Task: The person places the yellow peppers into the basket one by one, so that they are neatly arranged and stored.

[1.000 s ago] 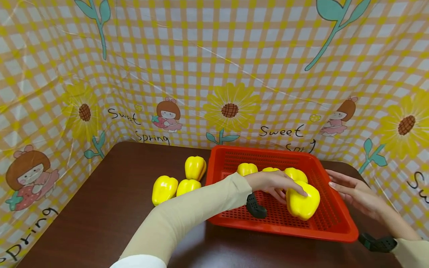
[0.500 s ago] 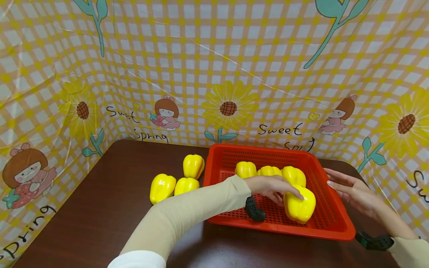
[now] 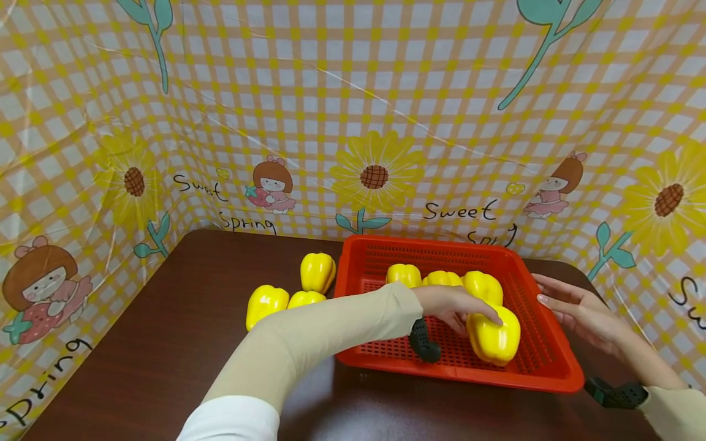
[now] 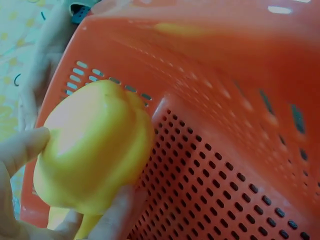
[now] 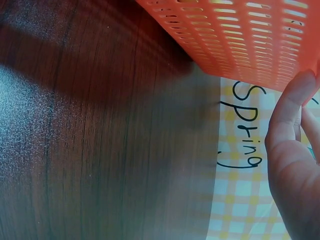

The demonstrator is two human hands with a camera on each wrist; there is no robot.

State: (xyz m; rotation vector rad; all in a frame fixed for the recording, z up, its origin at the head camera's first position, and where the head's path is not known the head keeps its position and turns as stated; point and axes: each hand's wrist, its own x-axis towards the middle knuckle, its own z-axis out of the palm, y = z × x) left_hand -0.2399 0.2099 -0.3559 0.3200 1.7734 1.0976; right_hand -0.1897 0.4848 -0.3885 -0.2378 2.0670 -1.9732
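My left hand [image 3: 455,303] grips a glossy yellow bell pepper [image 3: 496,337] inside the red plastic basket [image 3: 452,373], near its right side. In the left wrist view, thumb and fingers lie round the sides of this pepper [image 4: 95,150], over the perforated basket floor. Several more yellow bell peppers, such as the one by the hand [image 3: 482,288], lie along the basket's back part. My right hand [image 3: 590,318] is outside the basket, its fairly straight fingers and thumb at the right rim. In the right wrist view, the thumb [image 5: 297,95] meets the basket's outer wall.
Left of the basket, a group of three yellow bell peppers [image 3: 318,272] lies on the dark brown wooden table [image 3: 182,331]. My left forearm [image 3: 320,331] passes in front of them and across the basket's left rim. A checked, flower-printed cloth [image 3: 309,122] encloses the back and sides.
The pepper in my left hand has shifted slightly left and nearer the peppers behind it, mostly in the first half second. My right hand stays at the basket's right rim.
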